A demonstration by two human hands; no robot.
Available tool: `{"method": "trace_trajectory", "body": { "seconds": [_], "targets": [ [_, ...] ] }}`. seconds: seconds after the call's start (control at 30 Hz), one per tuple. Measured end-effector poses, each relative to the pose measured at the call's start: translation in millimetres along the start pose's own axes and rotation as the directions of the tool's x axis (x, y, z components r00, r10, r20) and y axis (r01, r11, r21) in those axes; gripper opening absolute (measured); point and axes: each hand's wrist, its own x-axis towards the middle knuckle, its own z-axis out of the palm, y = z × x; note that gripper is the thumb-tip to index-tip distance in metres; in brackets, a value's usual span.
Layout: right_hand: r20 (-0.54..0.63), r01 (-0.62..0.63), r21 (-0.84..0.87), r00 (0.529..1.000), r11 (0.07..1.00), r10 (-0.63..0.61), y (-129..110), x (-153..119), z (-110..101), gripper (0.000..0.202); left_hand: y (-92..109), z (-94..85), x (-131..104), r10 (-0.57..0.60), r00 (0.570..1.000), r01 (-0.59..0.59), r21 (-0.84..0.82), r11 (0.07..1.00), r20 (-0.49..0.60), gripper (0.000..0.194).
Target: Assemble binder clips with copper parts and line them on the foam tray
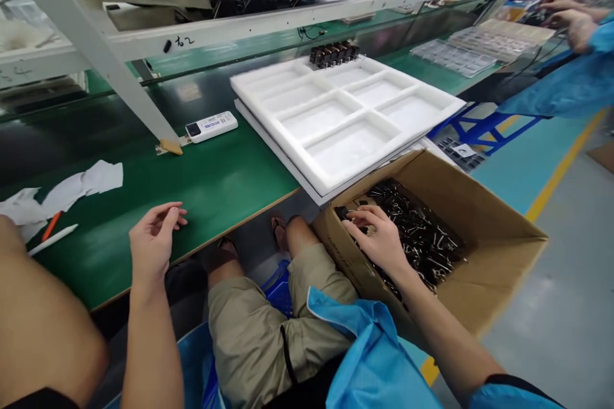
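One cardboard box contains a heap of dark metal-legged parts, too many to count. Above its left side, the right hand pinches one black part at the tips of its fingers. Left of the box, the left hand, fingers loosely curled and slightly parted, hovers by the tabletop. Beyond the box sits one white tray.

Parts in box, tray behind, on bench
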Motion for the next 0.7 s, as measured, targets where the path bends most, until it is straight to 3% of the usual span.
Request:
{"method": "trace_trajectory", "body": {
  "seconds": [0.2, 0.4, 0.7],
  "targets": [
    [-0.096, -0.028, 0.086, 0.995, 0.996, 0.036, 11, -5, 10, 0.029, 4, -0.5, -3, -0.016, 1.0, 0.016, -0.024, 1.0, 0.004, 0.028],
    [-0.172, -0.052, 0.195, 0.981, 0.979, 0.086, 3, -7, 15, 0.045, 4, -1.2, -3, -0.011, 1.0, 0.011, -0.027, 1.0, 0.008, 0.026],
    [-0.096, -0.038, 0.134, 0.994, 0.99, 0.051, 9, -18, 13, 0.05, 6, 1.1, -7, -0.017, 1.0, 0.018, -0.022, 1.0, 0.025, 0.026]
  ]
}}
